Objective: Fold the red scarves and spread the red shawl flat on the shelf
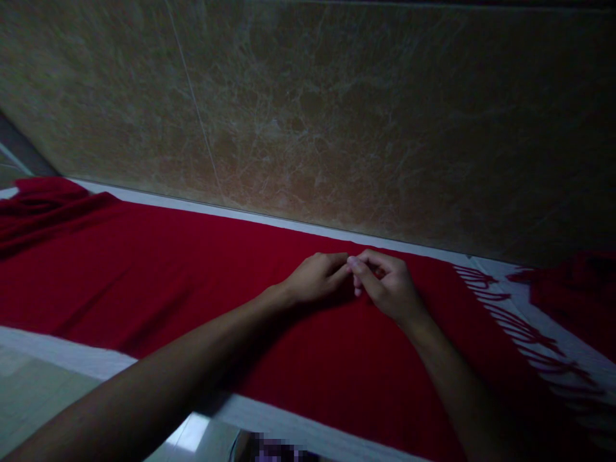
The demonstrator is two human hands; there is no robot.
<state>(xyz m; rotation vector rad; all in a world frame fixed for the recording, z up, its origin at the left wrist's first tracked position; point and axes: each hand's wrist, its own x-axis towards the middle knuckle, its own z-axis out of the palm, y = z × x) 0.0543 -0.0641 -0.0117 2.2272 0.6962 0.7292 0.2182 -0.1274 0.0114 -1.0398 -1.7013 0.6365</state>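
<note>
A long red fringed scarf lies spread out across a white surface, its tasselled end to the right. My left hand rests on the cloth with its fingers drawn together. Close against its fingertips, my right hand is closed in a pinch, thumb pressed to the index finger. Whatever sits between the fingertips of either hand is too small or hidden to make out. A small orange-brown spot shows inside the curl of my right hand. Red fringe hangs off the scarf's right end in twisted strands.
A brown marbled wall panel rises along the far edge of the white tabletop. More red cloth lies at the far right. At the left the scarf is bunched in folds. Pale floor tiles show below.
</note>
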